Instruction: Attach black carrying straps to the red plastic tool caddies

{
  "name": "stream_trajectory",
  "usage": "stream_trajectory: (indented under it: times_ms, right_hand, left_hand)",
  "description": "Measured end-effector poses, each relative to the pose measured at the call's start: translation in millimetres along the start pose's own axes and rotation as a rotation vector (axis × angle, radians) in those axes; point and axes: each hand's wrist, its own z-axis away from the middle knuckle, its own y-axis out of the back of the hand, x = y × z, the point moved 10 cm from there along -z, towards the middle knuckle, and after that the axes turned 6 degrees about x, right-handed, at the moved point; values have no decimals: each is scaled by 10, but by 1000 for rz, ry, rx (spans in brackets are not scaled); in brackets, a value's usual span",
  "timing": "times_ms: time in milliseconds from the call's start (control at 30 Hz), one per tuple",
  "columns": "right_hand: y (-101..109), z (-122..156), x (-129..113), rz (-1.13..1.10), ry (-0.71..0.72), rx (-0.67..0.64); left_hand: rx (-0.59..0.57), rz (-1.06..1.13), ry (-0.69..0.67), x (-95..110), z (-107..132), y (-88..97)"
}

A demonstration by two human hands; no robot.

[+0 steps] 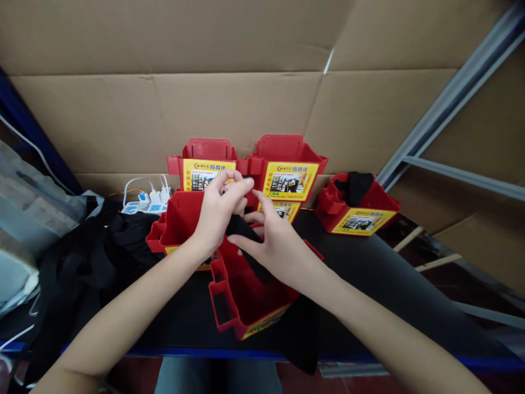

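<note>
A red plastic tool box (262,293) with a yellow label sits tilted near the front of the table. A wide black strap (256,262) runs across its opening, and one black length hangs over the table's front edge. My right hand (283,246) grips this strap above the box, thumb on one side and fingers on the other. Just above and to the left, my left hand (221,208) is closed with curled fingers at the strap's upper end, which it partly hides.
Another red box (184,210) stands at left behind the front one. Labelled red boxes (289,175) are stacked against the cardboard wall (238,109). At right, a red box (353,210) holds black strap. Black straps (90,262) pile up at left beside a power strip (147,205).
</note>
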Motion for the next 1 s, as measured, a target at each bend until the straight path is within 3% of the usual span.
stream_trajectory:
  times_ms: [67,133,233,300,400,500,600,733,867,1000]
  right_hand:
    - [-72,5,64,-113,-14,-110]
    - [-25,32,94,-121,-29,-158]
    - [58,112,137,-57,-112,-219]
    - [60,161,136,-51,-157,-261]
    - [22,185,155,-17,-200,-273]
    - [-32,191,217,192,-208,-270]
    - [-92,192,185,462,-120,-258]
    - [-171,187,145,703,-78,-242]
    - [-284,142,70,807,-15,-292]
    - [-326,87,20,847,13,-323]
  left_hand:
    - [-84,-33,-38,65,27,8]
    - [-241,-99,-47,107,60,-26]
    - [-533,-291,24,34,151,-116]
    - [-645,-401,38,-19,201,-142]
    - [-656,-544,-105,8,222,-162]
    - [-537,-729,-234,20,179,-56]
    - [-492,-866,-183,-96,112,133]
    - [-665,-988,-73,-294,125,236]
    - [-792,-961,-22,-341,182,226]
    - [-803,-923,26,-346,180,254]
